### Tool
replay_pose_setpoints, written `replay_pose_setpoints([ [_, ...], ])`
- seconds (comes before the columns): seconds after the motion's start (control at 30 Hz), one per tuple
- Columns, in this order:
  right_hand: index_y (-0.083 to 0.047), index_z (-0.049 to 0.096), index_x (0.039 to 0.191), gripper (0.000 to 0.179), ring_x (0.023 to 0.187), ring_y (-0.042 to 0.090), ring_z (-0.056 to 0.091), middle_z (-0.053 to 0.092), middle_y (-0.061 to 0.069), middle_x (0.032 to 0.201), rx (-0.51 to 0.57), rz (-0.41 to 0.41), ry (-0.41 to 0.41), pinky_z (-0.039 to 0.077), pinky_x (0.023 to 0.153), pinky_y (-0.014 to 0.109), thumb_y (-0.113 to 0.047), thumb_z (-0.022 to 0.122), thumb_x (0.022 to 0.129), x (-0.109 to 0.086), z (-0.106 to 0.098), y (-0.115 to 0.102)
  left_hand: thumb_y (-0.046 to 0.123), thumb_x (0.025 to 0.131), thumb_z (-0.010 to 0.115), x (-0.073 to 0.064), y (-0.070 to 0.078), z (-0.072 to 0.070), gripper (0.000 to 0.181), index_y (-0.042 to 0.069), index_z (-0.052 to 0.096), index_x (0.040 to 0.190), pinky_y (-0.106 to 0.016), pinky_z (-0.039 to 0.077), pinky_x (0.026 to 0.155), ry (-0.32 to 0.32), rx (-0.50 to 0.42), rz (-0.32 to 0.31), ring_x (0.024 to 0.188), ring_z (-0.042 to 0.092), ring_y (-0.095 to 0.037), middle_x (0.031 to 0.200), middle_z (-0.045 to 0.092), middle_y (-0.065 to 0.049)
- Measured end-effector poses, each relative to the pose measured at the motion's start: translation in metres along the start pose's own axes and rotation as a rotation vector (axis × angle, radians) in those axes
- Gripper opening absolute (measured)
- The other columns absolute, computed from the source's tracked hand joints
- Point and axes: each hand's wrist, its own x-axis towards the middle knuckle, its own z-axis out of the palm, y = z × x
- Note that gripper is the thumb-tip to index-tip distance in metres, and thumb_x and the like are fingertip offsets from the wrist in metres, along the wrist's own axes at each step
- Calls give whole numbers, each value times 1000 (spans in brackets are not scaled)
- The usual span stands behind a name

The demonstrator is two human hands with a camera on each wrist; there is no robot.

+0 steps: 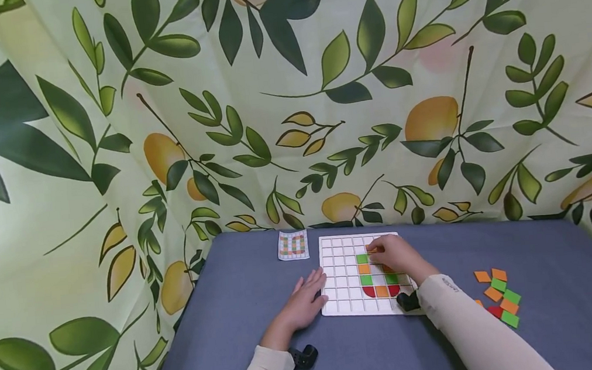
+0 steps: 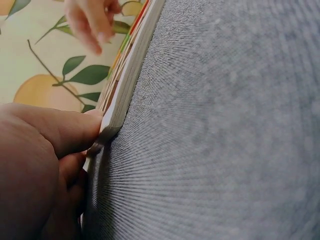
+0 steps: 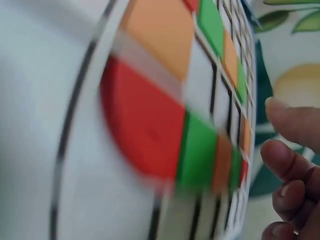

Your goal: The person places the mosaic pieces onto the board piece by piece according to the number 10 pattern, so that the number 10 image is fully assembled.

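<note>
A white grid board [image 1: 339,290] lies on the table, bearing green, orange and rounded red tiles arranged as a ring. The left hand [image 1: 304,300] rests at the board's left edge with fingers extended; in the left wrist view its thumb [image 2: 75,127] lies against the board's corner. Over the upper part of the ring hovers the right hand [image 1: 394,253], its fingertips beside an orange tile [image 1: 368,248]. From the right wrist, a gap shows between thumb and index finger, with nothing in it. That hand hides part of the ring's right side in the head view.
Loose orange, red and green tiles [image 1: 498,285] lie scattered right of the board, beside the right forearm. A small printed card [image 1: 293,246] with a coloured grid pattern sits beyond the left hand. Leaf-patterned cloth [image 1: 290,121] hangs behind the grey-blue table [image 1: 231,290].
</note>
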Motion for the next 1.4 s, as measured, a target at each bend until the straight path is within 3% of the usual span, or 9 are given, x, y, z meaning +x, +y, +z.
replay_pose_setpoints([
  [0.13,-6,74,107,20,77,19,51,61,3,83,-17,18,41,42,63,31,-16,69,91,-24,-21,24,19,102,51,1,-1,2,55,1,35,151,-55,8,123,3,-8,8,151,19,-31,162,26,-11],
  [0.2,-4,74,108,23,78,20,53,61,5,85,-39,12,74,44,63,32,-18,70,90,-40,-33,38,18,102,51,1,-2,2,55,1,35,151,-55,8,123,3,-8,10,151,19,-31,162,26,-11],
  [0.3,-1,72,110,32,85,29,60,63,12,95,-80,12,122,52,70,43,-25,72,89,-65,-50,61,18,102,51,1,-3,2,55,1,34,152,-54,8,123,1,-14,9,151,19,-30,162,25,-11],
  [0.4,2,68,116,45,99,42,59,61,24,109,-130,37,139,50,83,59,-32,74,87,-89,-64,84,18,102,50,1,-3,1,55,2,34,152,-54,8,123,-3,-20,7,151,18,-30,162,25,-11],
  [0.6,10,51,134,71,116,59,44,45,43,130,-152,115,67,41,91,71,-37,74,87,-117,-80,122,19,102,50,-2,-4,0,55,2,33,152,-54,7,123,-8,-29,5,151,17,-31,162,24,-11],
  [0.87,14,34,143,98,122,61,39,38,44,138,-92,126,-105,40,93,72,-46,79,79,-139,-89,142,20,103,49,-1,-4,1,55,2,33,152,-54,7,123,-9,-28,15,151,17,-31,163,23,-12],
  [1.1,14,36,142,93,125,62,36,37,43,140,-50,96,-157,39,94,71,-42,78,81,-156,-91,145,20,103,49,0,-4,1,56,1,32,152,-54,6,123,-10,-36,18,151,16,-32,163,22,-12],
  [1.2,9,44,139,85,124,64,34,33,46,139,-61,101,-162,38,92,74,-39,81,79,-163,-91,146,20,103,49,0,-4,1,56,1,32,152,-54,6,123,-8,-34,19,151,16,-32,163,22,-12],
  [1.4,-10,69,103,38,120,65,37,37,46,135,-124,67,-50,39,91,73,-28,85,74,-173,-81,146,19,103,49,0,-4,1,55,1,33,152,-55,6,123,-6,-37,20,151,17,-33,163,22,-13],
])
